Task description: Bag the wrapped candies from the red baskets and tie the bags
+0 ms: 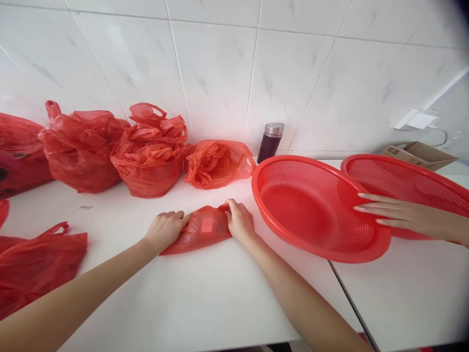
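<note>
Between my hands a small red plastic bag [207,226] lies on the white table [190,293], with something bulky inside and a pale square showing through. My left hand [166,230] is closed on the bag's left end. On its right end, the gathered top is pinched in my right hand [239,217]. What fills the bag cannot be made out. Just right of my right hand stands a red perforated basket [296,205], with nothing visible in it.
Several stuffed red bags [150,156] line the tiled wall, beside a dark thermos [270,142]. Flat red bags [40,269] lie at left. Another person's hand [399,212] reaches over the basket from the right, by a second red basket [403,171] and a cardboard box [421,154].
</note>
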Demonstrator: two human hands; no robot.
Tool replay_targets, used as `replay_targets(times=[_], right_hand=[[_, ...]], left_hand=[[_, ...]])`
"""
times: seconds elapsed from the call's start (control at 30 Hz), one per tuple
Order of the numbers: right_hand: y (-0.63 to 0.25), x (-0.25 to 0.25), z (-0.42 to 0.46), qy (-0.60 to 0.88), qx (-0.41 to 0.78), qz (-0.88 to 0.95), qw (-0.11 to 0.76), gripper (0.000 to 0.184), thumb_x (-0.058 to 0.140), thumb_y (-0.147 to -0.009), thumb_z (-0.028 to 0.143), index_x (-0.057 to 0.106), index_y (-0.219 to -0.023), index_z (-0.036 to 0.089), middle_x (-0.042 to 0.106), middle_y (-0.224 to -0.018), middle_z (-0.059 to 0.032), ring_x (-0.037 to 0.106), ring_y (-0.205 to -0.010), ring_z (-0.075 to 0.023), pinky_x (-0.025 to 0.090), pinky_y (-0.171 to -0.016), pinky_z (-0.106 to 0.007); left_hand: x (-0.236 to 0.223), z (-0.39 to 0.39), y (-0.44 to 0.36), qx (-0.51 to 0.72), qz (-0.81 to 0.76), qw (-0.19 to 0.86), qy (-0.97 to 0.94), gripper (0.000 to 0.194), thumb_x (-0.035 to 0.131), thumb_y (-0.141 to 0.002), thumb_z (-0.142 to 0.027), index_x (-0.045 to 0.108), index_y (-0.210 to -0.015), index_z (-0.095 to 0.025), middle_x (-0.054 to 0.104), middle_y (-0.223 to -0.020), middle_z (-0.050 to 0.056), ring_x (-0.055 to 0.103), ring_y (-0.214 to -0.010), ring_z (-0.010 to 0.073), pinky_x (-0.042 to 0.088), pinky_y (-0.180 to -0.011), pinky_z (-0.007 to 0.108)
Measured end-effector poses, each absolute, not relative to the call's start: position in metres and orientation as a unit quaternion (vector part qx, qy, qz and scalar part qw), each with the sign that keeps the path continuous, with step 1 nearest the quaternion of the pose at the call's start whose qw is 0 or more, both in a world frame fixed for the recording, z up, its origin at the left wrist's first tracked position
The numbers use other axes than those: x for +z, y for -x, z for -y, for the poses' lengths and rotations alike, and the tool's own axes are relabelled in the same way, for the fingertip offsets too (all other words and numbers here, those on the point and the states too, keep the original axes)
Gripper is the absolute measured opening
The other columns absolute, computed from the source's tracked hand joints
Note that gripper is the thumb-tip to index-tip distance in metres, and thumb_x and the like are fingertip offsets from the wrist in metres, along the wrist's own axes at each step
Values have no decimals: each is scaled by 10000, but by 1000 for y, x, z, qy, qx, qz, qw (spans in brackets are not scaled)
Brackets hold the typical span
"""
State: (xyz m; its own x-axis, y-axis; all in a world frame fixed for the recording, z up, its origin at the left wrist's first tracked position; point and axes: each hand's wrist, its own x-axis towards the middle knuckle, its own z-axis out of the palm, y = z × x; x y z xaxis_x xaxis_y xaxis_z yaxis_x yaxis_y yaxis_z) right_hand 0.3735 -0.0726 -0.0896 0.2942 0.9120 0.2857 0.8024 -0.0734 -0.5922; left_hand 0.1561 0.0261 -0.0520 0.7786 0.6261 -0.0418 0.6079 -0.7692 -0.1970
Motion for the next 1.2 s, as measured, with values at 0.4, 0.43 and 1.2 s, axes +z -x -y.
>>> replay_targets(times=[0.4, 0.43, 1.2], right_hand=[[-377, -83, 81, 559, 29, 778, 286, 754, 411, -760, -68, 482, -1401, 323, 357, -1531, 49, 433, -1224, -250, 410, -1002, -410], [-377, -84, 81, 535, 30, 799, 273, 756, 431, -751, -68, 493, -1395, 324, 370, -1523, 53, 403, -1270, -258, 399, -1023, -423], [-410, -56, 92, 432, 483, 291, 704, 275, 704, -698, 318, 725, -944, 197, 692, -867, -26, 655, -840, -154, 544, -839, -339]], left_hand=[[-49, -25, -158, 56, 310, 106, 943, 477, 356, -879, -74, 589, -1252, -258, 657, -850, 108, 644, -755, 260, 455, -658, 361], [-49, -25, -158, 56, 311, 105, 943, 496, 354, -880, -72, 573, -1279, -271, 655, -851, 104, 646, -756, 259, 454, -661, 359], [11, -8, -94, -64, 384, -577, 718, 420, 415, -906, -546, 760, -861, -310, 721, -1071, 46, 611, -1133, 248, 467, -1034, 406]])
